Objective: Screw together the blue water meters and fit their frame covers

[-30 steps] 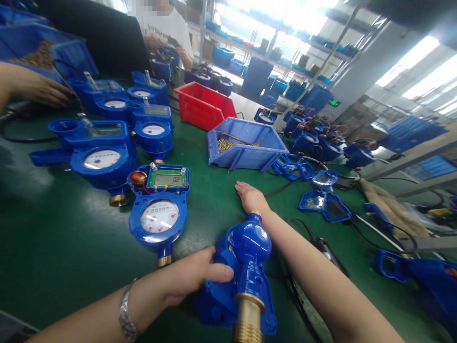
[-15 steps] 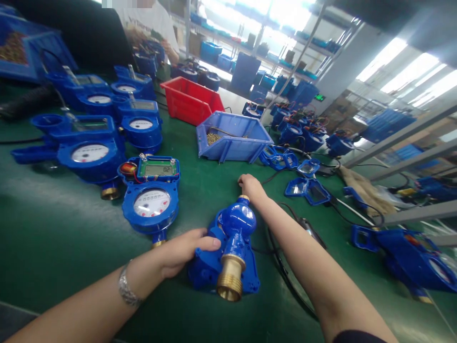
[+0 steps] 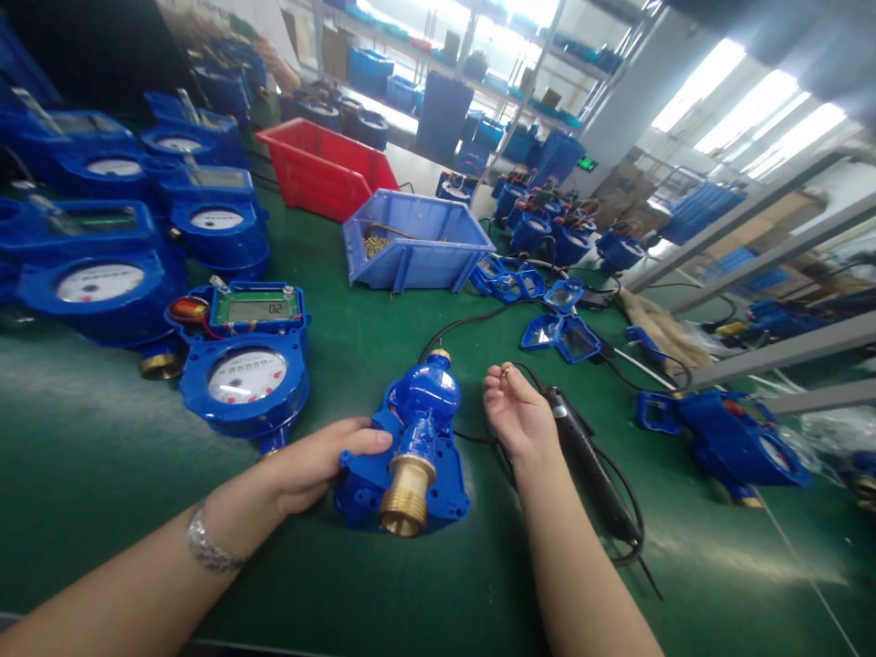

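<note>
A blue water meter body [image 3: 422, 429] lies face down on the green mat, its brass threaded end [image 3: 403, 500] pointing at me. My left hand [image 3: 307, 465] holds its left side, thumb laid across the housing. Just right of the meter, my right hand [image 3: 516, 415] is turned palm up, with the fingertips pinched on a small brass piece [image 3: 505, 370]. A black electric screwdriver [image 3: 589, 456] lies on the mat right beside that hand, its cable looping behind the meter.
An open meter with a green display board [image 3: 246, 360] sits to the left, several more meters [image 3: 102, 283] behind it. Farther back stand a blue bin of brass screws [image 3: 417, 251] and a red bin [image 3: 321, 169]. Blue covers [image 3: 561, 338] and more meters lie to the right.
My right hand has come back from the mat near the blue bin and turned palm up beside the meter, fingers pinched. The left hand stays on the meter; the view has shifted right.
</note>
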A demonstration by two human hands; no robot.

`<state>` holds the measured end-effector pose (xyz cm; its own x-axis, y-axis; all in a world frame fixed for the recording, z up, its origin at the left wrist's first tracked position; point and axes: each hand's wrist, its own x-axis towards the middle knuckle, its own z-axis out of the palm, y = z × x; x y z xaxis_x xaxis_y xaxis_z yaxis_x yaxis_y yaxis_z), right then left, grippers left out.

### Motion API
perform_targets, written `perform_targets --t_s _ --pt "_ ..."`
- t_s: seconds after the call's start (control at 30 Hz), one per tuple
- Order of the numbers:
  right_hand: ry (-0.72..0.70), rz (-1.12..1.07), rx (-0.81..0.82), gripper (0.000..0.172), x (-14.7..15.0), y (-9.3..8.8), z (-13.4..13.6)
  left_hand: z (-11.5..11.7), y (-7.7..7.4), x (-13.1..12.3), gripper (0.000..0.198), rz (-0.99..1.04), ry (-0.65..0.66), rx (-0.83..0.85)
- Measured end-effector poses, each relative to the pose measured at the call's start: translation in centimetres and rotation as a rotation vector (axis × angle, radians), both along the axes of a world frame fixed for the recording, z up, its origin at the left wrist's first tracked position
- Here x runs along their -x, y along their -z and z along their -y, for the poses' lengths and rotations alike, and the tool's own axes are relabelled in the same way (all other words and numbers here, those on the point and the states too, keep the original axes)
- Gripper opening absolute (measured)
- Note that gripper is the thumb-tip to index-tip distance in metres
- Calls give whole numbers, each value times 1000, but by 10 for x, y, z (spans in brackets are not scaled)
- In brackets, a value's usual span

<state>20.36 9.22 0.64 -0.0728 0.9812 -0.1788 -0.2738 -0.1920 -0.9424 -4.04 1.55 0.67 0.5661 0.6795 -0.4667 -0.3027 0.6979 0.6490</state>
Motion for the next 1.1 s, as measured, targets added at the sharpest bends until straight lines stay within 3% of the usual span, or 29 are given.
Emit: perform_targets --t_s 0.13,0.27,0.53,0.7,0.87,1.1 --pt "-144 -13 153 28 10 -12 35 -1 1 0 48 7 0 9" --pt "-257 42 224 31 18 -17 51 0 2 0 47 18 12 8" --pt "-333 196 275 27 22 -19 52 -1 2 1 46 1 18 2" --pt "-380 173 293 29 22 -24 46 -1 1 1 48 -6 26 -8" --pt "-331 28 322 44 13 -25 46 -1 2 1 43 12 18 -2" --pt "-104 -81 369 37 2 -5 58 0 2 -1 41 24 -6 26"
